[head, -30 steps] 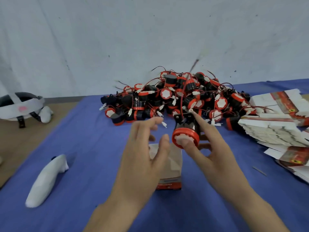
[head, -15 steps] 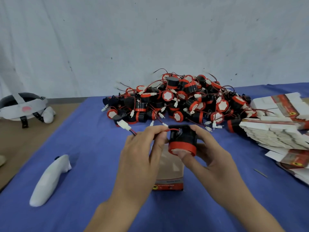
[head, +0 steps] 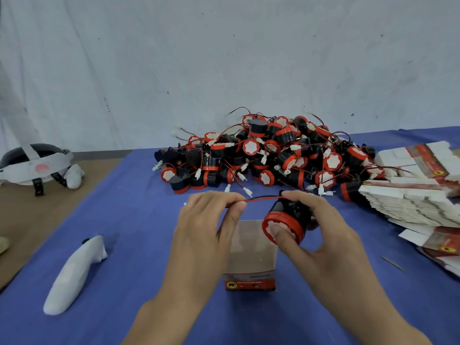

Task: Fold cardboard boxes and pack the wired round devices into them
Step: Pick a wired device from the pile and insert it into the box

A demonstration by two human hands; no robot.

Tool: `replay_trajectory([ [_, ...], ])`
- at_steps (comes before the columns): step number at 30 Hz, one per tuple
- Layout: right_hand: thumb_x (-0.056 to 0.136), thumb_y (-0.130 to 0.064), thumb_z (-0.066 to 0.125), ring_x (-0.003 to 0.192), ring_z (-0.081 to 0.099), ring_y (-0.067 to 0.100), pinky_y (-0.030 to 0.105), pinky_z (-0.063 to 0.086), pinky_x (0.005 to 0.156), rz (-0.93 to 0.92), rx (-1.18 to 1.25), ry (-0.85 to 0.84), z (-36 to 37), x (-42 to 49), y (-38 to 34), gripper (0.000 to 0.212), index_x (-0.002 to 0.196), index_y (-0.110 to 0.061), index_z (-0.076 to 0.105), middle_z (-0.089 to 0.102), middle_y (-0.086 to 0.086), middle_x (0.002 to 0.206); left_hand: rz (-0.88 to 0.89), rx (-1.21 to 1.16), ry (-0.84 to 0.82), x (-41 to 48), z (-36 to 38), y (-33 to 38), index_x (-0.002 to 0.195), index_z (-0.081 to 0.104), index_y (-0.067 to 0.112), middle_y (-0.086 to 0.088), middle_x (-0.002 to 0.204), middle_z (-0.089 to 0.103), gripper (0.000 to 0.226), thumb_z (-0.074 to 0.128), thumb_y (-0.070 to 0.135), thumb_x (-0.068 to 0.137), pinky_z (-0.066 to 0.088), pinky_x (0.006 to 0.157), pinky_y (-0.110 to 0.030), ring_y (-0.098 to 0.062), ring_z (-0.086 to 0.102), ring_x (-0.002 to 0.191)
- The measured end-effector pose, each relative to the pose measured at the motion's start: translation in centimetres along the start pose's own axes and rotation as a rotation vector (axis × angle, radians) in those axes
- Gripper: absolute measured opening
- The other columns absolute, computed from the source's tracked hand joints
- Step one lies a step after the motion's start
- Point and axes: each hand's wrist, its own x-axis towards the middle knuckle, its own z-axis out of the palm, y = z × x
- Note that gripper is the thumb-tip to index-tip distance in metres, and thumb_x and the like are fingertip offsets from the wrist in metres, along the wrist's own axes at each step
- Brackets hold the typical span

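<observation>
Hands meet above an open box [head: 251, 260] standing upright on the blue table [head: 129, 220]. Right hand [head: 323, 235] grips a round device [head: 286, 209], thumb pressed on its red-rimmed face and fingers curled over the black body; the device is tilted, with its face towards the viewer and its back towards the pile [head: 268, 155] of like devices behind. Left hand [head: 206, 235] pinches the device's wire [head: 263, 199], which runs roughly level between the hands. Flat boxes [head: 408, 202] are stacked at the right.
</observation>
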Motion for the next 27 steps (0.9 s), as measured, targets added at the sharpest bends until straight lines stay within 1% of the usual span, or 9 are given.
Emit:
replay_trajectory([
  [4,0.076,-0.056,0.068,0.102,0.055,-0.011,0.010,0.049,0.075,0.127,0.130,-0.041,0.6,-0.1,0.3,0.041,0.105,-0.062,0.039,0.049,-0.040,0.111,0.064,0.053,0.022,-0.3,0.6,0.3,0.099,0.066,0.035,0.026,0.096,0.063,0.021,0.049,0.046,0.098,0.029,0.114,-0.039,0.002,0.056,0.101],
  [6,0.077,-0.059,0.066,0.102,0.055,-0.011,0.017,0.053,0.073,0.146,0.117,-0.070,0.7,0.1,0.3,0.042,0.108,-0.066,0.038,0.047,-0.039,0.113,0.084,0.045,-0.001,-0.4,0.8,0.4,0.103,0.065,0.038,0.025,0.095,0.063,0.019,0.049,0.046,0.099,0.036,0.102,-0.025,-0.001,0.058,0.096],
  [11,0.081,-0.056,0.058,0.103,0.064,-0.003,0.005,0.048,0.079,0.124,0.424,-0.050,0.0,0.7,-0.7,0.041,0.122,-0.063,0.056,0.063,-0.020,0.108,-0.088,-0.136,-0.095,-0.2,0.4,0.0,0.101,0.059,0.044,0.023,0.092,0.066,0.011,0.048,0.042,0.101,0.045,0.075,-0.012,-0.003,0.064,0.091],
  [15,0.083,-0.053,0.058,0.092,0.061,0.032,0.049,0.056,0.084,0.197,0.537,0.119,1.0,0.7,-1.1,0.035,0.118,-0.059,0.063,0.066,-0.001,0.098,-0.226,-0.400,-0.128,-0.9,1.2,1.6,0.100,0.061,0.041,0.014,0.087,0.071,0.018,0.044,0.045,0.098,0.053,0.068,-0.020,-0.009,0.068,0.081],
  [17,0.082,-0.052,0.058,0.088,0.070,0.014,0.032,0.062,0.075,0.218,0.603,0.224,1.9,0.6,-1.2,0.034,0.115,-0.052,0.067,0.071,-0.010,0.097,-0.281,-0.522,-0.136,-1.5,1.9,3.0,0.105,0.059,0.045,0.014,0.093,0.073,0.020,0.040,0.049,0.099,0.057,0.071,-0.025,-0.011,0.070,0.084],
  [19,0.083,-0.051,0.058,0.096,0.068,-0.004,0.011,0.054,0.073,0.221,0.632,0.310,2.9,0.3,-1.2,0.037,0.119,-0.045,0.066,0.069,-0.013,0.117,-0.316,-0.620,-0.142,-2.1,2.6,4.1,0.111,0.058,0.047,0.018,0.102,0.072,0.021,0.042,0.053,0.098,0.059,0.072,-0.024,-0.009,0.070,0.091],
  [22,0.087,-0.055,0.054,0.102,0.066,-0.005,0.006,0.049,0.076,0.218,0.587,0.310,3.7,-0.1,-1.6,0.036,0.123,-0.055,0.059,0.065,-0.014,0.123,-0.373,-0.718,-0.084,-2.0,2.8,4.8,0.112,0.058,0.039,0.021,0.105,0.071,0.028,0.054,0.054,0.089,0.054,0.073,-0.013,-0.001,0.070,0.095],
  [24,0.092,-0.061,0.053,0.109,0.060,-0.012,0.002,0.044,0.081,0.168,0.534,0.249,3.6,-0.3,-1.6,0.036,0.128,-0.062,0.051,0.062,-0.029,0.122,-0.438,-0.754,-0.047,-1.6,2.4,4.5,0.108,0.060,0.037,0.017,0.100,0.074,0.032,0.057,0.057,0.082,0.054,0.071,-0.013,-0.004,0.072,0.091],
  [27,0.090,-0.073,0.043,0.126,0.045,-0.018,0.007,0.041,0.097,0.136,0.463,0.143,2.0,-0.2,0.0,0.058,0.143,-0.055,0.032,0.050,-0.042,0.133,-0.509,-0.703,-0.037,-0.7,0.9,2.9,0.105,0.063,0.034,0.008,0.090,0.076,0.032,0.059,0.055,0.081,0.052,0.065,-0.012,-0.006,0.072,0.079],
])
